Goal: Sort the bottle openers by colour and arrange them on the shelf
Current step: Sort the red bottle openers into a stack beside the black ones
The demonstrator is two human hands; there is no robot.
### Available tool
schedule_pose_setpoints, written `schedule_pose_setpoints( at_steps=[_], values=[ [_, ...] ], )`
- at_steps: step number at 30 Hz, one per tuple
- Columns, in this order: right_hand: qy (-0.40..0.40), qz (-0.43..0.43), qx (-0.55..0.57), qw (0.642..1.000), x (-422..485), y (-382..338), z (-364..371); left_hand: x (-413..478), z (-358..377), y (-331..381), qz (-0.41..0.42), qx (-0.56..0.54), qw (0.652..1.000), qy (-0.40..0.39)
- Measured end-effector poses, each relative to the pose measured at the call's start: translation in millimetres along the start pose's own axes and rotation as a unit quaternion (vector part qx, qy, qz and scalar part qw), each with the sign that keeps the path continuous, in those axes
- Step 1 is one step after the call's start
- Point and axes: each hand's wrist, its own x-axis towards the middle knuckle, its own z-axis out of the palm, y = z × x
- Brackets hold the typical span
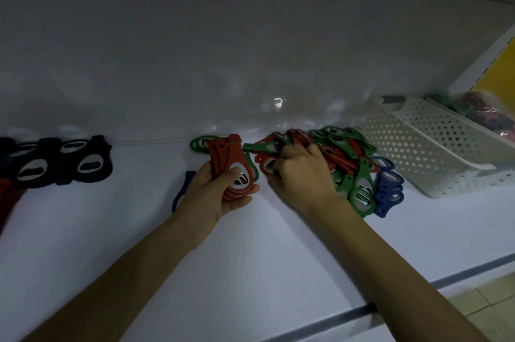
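Now the left hand [214, 196] grips a stack of red openers [223, 157], thumb across the rings, fingers curled underneath, handles fanning up and away from the palm. Just to its right, the right hand [303, 174] is dug knuckles-up into the mixed pile [348, 152] of red, green and blue openers on the shelf [250, 244]. Its fingertips are lost among the handles, so whether it has one pinched can't be told.

First risk: that stack looks loose and fanned, and adding another could let one slip out past the thumb. Second risk: the pile looks tangled, so pulling a red may drag the green opener [259, 148] at the fingertips along, or shove the blue ones [387, 185] beyond the right hand toward the basket [434, 146].

Behind the left hand lies a single blue opener [185, 182], and well off to its left sit the grouped black openers [83, 166]. A careless sweep there would scatter them.
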Motion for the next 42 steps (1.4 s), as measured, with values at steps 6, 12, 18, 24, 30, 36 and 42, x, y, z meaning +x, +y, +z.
schedule_pose_setpoints(
  at_steps=[6,12,18,24,30,36,42],
  values=[
    [0.033,0.003,-0.003,0.999,1.1,-7.9,-8.9,0.2,-0.5,2.7,-0.024,-0.031,0.999,0.002],
    [0.014,0.037,0.161,0.986,1.4,-0.4,-12.7,1.4,-2.5,3.1,-0.033,-0.043,0.999,-0.001],
    [-0.094,0.015,0.044,0.994,6.2,-4.7,-5.0,0.7,-2.8,4.4,-0.036,-0.059,0.998,0.008],
    [-0.12,-0.006,0.024,0.993,3.5,-5.0,-15.1,-0.3,-1.0,5.1,-0.046,-0.06,0.997,0.005],
    [0.159,0.001,0.125,0.979,-2.7,-13.9,-33.5,0.2,-2.1,6.6,-0.061,-0.083,0.995,0.003],
    [0.2,-0.16,0.298,0.919,-13.6,-28.9,-28.7,0.4,-1.7,10.0,-0.015,-0.101,0.994,-0.043],
    [0.18,0.044,0.554,0.812,-19.0,-38.8,-19.4,-2.6,-0.4,6.9,0.083,-0.009,0.996,-0.014]
  ],
)
